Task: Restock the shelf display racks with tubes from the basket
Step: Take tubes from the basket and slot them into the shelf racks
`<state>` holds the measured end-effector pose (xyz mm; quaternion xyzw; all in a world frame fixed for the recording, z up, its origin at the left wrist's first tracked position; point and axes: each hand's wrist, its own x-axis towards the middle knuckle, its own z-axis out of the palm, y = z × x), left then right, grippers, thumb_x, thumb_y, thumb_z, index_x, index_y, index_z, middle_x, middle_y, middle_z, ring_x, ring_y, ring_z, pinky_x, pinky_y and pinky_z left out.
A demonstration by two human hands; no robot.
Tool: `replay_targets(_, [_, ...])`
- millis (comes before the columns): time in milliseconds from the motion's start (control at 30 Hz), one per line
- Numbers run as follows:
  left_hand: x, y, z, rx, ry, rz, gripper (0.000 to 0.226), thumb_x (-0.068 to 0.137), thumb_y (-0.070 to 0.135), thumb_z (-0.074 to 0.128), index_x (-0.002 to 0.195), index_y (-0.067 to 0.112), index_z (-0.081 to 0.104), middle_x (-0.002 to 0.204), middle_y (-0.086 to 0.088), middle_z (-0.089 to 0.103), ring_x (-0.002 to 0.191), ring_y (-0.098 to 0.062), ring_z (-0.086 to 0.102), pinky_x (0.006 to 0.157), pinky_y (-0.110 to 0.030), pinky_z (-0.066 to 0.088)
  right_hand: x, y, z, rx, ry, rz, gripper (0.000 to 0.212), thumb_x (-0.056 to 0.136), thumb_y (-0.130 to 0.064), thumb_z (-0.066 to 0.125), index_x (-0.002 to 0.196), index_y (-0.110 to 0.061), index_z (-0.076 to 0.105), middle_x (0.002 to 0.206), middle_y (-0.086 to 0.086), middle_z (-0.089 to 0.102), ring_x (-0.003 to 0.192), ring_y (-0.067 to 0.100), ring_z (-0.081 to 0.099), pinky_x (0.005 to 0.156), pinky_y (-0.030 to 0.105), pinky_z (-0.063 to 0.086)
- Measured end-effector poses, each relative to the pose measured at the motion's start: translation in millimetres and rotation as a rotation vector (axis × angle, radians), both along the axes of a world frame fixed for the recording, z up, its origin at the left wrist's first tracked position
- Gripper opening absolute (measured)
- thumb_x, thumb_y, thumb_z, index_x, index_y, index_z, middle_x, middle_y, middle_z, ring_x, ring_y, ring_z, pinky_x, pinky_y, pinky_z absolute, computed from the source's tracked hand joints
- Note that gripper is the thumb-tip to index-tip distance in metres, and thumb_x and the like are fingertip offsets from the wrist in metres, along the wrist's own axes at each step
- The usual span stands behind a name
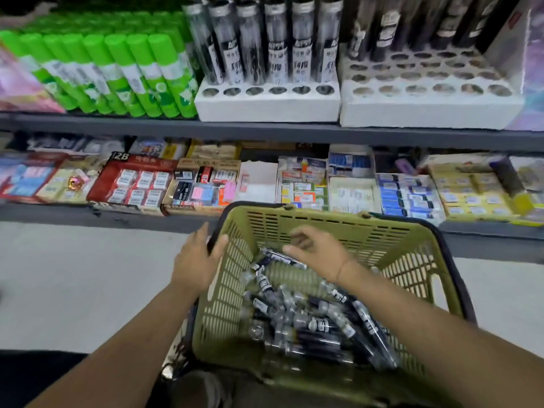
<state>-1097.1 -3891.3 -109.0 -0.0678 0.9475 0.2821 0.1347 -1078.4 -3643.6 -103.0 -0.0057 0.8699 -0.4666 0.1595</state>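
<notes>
An olive-green plastic basket [379, 240] sits low in front of me, holding a heap of clear tubes with dark labels [312, 319]. My left hand [197, 257] rests flat against the basket's left rim and black handle, fingers apart. My right hand [315, 248] hovers inside the basket above the tubes, fingers loosely curled, holding nothing. On the upper shelf stand two white foam racks: the left rack [265, 104] has tubes in its back rows and an empty front row of holes; the right rack [426, 107] is mostly empty holes, with dark tubes at the back.
Green glue sticks [117, 75] fill the upper shelf left of the racks. The lower shelf [176, 222] carries boxes of erasers and small stationery. A grey shelf edge [265, 131] runs between the levels. Pale floor lies to the left of the basket.
</notes>
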Motion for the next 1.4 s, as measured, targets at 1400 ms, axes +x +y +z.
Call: replay_targets(1400, [20.6, 8.2, -22.5, -0.209, 0.283, -0.137, 0.08, 0.09, 0.065, 0.023, 0.15, 0.012, 0.023, 0.156, -0.01, 0.027, 0.145, -0.026, 0.017, 0.118, -0.041, 0.012, 15.5, -10.9, -72.1, -0.724, -0.608, -0.068, 0.088, 0.043, -0.034, 0.094, 0.12, -0.009, 0.059, 0.118, 0.01, 0.066, 0.113, 0.024, 0.059, 0.104, 0.044, 0.039])
